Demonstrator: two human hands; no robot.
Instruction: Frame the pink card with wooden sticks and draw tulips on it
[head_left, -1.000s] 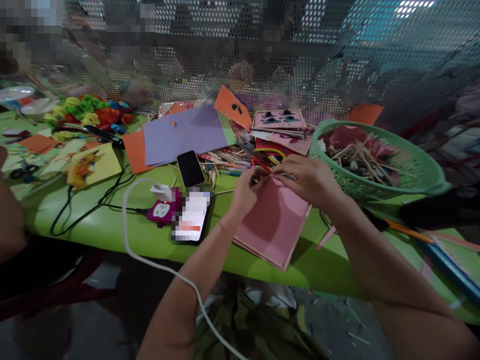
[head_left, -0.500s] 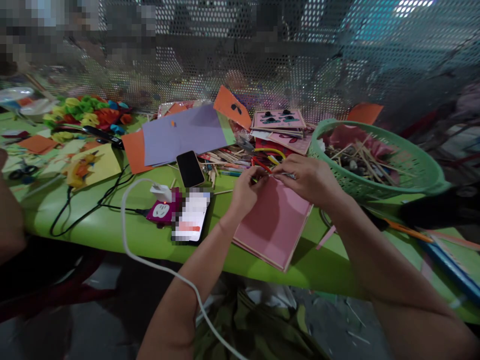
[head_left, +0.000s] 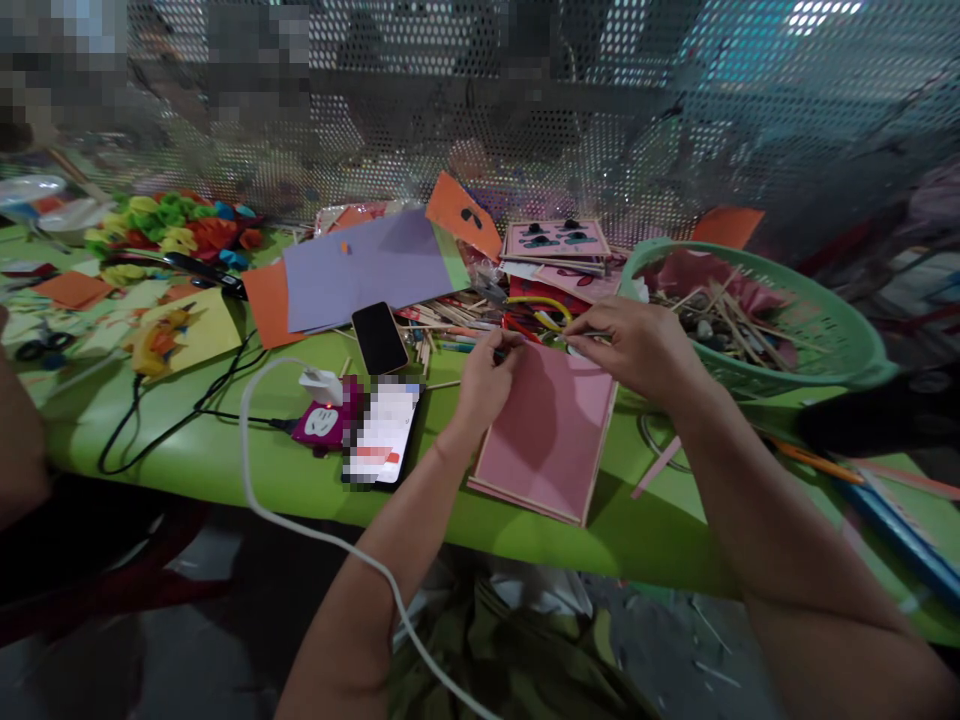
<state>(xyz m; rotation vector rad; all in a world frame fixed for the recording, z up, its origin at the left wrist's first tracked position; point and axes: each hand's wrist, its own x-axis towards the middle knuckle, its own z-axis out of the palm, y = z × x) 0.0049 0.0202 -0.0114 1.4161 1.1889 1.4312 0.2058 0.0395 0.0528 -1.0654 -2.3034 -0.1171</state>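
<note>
A pink rectangular card panel (head_left: 551, 430) edged with thin wooden sticks lies near the table's front edge. My left hand (head_left: 487, 378) is closed at its upper left corner, fingertips bent over the edge. Just off the upper right corner, my right hand (head_left: 637, 345) holds its thumb and fingers pinched together. Something thin and pale shows at those fingertips, too small to make out. Red-and-yellow-handled pliers (head_left: 544, 312) lie right behind the panel, between my hands.
To the right stands a green plastic basket (head_left: 757, 370) holding sticks and stones. Stacked pink cards (head_left: 556, 240) are at the back. Left of my arm lie a lit phone (head_left: 386, 435), a dark phone (head_left: 380, 338) and a purple power socket (head_left: 322, 420). A white cable (head_left: 300, 530) crosses my left forearm.
My right hand has moved away from my left, off the panel's top edge. The panel has turned slightly, its lower right corner shifting right and up. My left hand has barely moved.
</note>
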